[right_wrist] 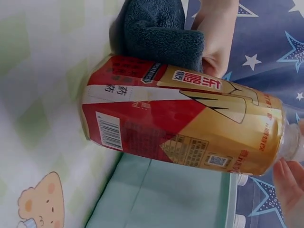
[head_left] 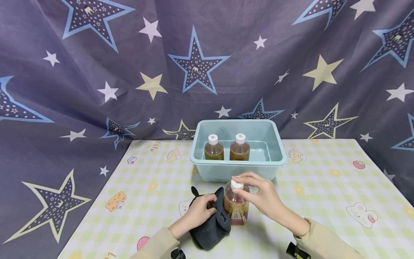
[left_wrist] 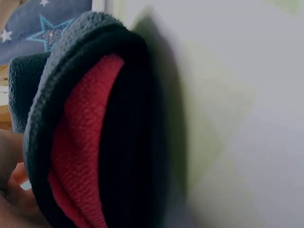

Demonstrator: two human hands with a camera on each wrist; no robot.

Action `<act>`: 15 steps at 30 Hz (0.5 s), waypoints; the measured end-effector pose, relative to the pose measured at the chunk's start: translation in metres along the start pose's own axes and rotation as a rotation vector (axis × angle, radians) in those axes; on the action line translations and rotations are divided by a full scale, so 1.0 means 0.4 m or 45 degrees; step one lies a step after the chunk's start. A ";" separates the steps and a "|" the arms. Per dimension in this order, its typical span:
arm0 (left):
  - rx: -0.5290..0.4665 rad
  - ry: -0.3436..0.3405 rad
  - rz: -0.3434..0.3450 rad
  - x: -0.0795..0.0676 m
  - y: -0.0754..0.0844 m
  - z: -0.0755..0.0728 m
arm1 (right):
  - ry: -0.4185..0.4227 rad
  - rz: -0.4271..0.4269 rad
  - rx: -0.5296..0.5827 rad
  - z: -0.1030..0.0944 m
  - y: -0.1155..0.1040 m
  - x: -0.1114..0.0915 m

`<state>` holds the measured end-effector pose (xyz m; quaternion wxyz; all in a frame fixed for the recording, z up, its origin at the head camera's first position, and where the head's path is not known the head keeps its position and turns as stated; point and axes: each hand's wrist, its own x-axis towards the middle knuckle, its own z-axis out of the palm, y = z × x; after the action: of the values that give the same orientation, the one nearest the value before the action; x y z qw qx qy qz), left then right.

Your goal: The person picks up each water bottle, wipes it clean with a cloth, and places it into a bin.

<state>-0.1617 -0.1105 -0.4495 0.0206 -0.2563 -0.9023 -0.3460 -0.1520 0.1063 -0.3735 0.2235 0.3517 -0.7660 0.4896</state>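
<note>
With thumb and fingers at its white cap, my right hand (head_left: 262,193) holds a drink bottle (head_left: 237,207) upright in front of the bin. In the right wrist view the bottle's red and gold label (right_wrist: 175,118) shows. My left hand (head_left: 201,212) grips a dark fleece item (head_left: 211,233) with a thick folded edge, which lies against the bottle's left side. Seen from the left wrist, its opening gapes and a red lining (left_wrist: 88,118) shows inside. Part of the left hand's fingers is hidden by the fleece.
A light blue plastic bin (head_left: 237,169) stands behind the hands. Inside it are two more white-capped bottles, a left one (head_left: 213,149) and a right one (head_left: 240,149). A checked cloth (head_left: 323,201) covers the table, with a star-patterned curtain (head_left: 245,72) behind.
</note>
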 end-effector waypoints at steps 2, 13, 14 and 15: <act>-0.039 -0.008 0.003 -0.003 -0.002 -0.006 | -0.022 -0.003 0.027 -0.003 0.000 0.003; -0.179 0.028 -0.002 -0.026 -0.011 -0.047 | -0.191 0.012 0.087 -0.029 -0.008 0.014; -0.176 0.038 -0.012 -0.028 -0.012 -0.050 | -0.208 0.030 0.091 -0.032 -0.008 0.014; -0.181 0.046 -0.017 -0.031 -0.013 -0.053 | -0.223 0.041 0.091 -0.034 -0.009 0.014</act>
<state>-0.1564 -0.1325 -0.4392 0.0164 -0.2448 -0.8766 -0.4140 -0.1531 0.1157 -0.3618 0.1352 0.3886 -0.7700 0.4876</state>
